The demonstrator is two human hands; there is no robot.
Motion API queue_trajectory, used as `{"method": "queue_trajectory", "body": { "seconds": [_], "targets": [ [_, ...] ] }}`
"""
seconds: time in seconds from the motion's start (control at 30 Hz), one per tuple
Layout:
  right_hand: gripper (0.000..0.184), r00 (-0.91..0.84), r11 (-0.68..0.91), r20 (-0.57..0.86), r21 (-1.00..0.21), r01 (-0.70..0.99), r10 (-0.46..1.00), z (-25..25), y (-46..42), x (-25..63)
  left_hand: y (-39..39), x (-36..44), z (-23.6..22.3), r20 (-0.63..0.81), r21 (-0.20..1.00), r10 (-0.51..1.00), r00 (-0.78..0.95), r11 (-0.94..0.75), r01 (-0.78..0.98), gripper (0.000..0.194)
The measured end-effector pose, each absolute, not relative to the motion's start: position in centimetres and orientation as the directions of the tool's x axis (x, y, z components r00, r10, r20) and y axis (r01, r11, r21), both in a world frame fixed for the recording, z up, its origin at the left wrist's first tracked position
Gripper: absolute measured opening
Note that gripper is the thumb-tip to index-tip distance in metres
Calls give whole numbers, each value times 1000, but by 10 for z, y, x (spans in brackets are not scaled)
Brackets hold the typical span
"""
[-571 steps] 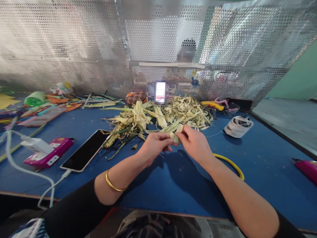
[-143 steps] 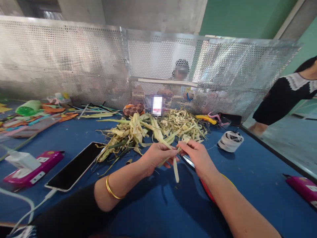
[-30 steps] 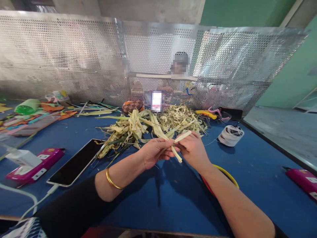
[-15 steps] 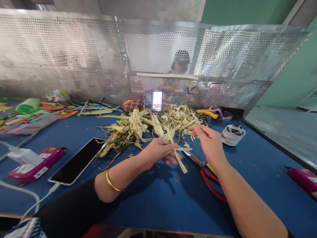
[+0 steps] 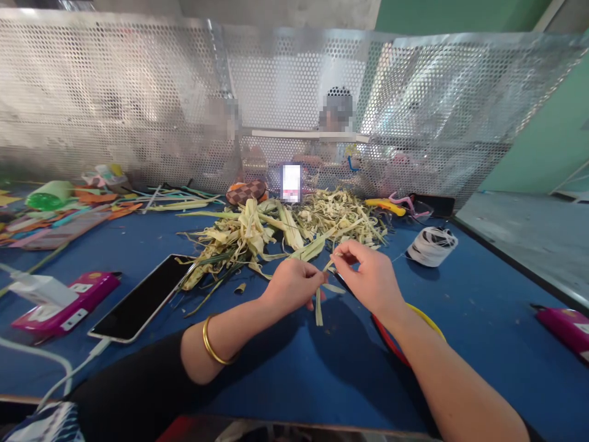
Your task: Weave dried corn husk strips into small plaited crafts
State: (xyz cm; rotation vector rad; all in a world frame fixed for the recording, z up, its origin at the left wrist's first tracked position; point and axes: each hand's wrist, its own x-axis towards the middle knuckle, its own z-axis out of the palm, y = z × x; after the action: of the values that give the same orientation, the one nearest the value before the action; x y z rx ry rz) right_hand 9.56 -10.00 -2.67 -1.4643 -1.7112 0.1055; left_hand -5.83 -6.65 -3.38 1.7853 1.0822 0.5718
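Note:
My left hand point(image 5: 289, 283) is closed round pale green leaf strips point(image 5: 318, 302) that hang down and stick out from its fingers. My right hand point(image 5: 370, 279) pinches the end of one thin strip just to the right of the left hand's fingertips. Both hands hover over the blue table point(image 5: 299, 374), in front of a heap of cut palm leaves point(image 5: 285, 230). Scissors with red and yellow handles point(image 5: 421, 316) lie on the table under my right wrist, mostly hidden by it.
A black phone point(image 5: 142, 298) on a cable lies to the left, beside a pink power bank point(image 5: 64, 301). A spool of white thread point(image 5: 430, 245) sits at the right. A perforated metal screen point(image 5: 138, 104) walls the back, with people behind it. Coloured craft scraps point(image 5: 64, 209) lie far left.
My right hand, which had reached out toward the leaf heap, has come back to the left hand and pinched a strip. The strips in the left hand now hang more downward.

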Motion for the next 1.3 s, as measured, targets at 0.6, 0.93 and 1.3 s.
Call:
{"method": "queue_trajectory", "body": {
  "seconds": [0.6,0.93,1.3],
  "targets": [
    [20,-129,353,731,-162,922,671,-39,-110,81,-64,-55,-27,-281,909,860,426,381,-169,18],
    [20,-251,387,733,-19,922,632,-40,-109,76,-64,-54,-32,-211,904,872,441,346,-251,16],
    [21,-600,563,656,308,767,458,-39,-109,68,-59,-56,-38,-197,875,880,431,356,-328,24]
  ]
}}
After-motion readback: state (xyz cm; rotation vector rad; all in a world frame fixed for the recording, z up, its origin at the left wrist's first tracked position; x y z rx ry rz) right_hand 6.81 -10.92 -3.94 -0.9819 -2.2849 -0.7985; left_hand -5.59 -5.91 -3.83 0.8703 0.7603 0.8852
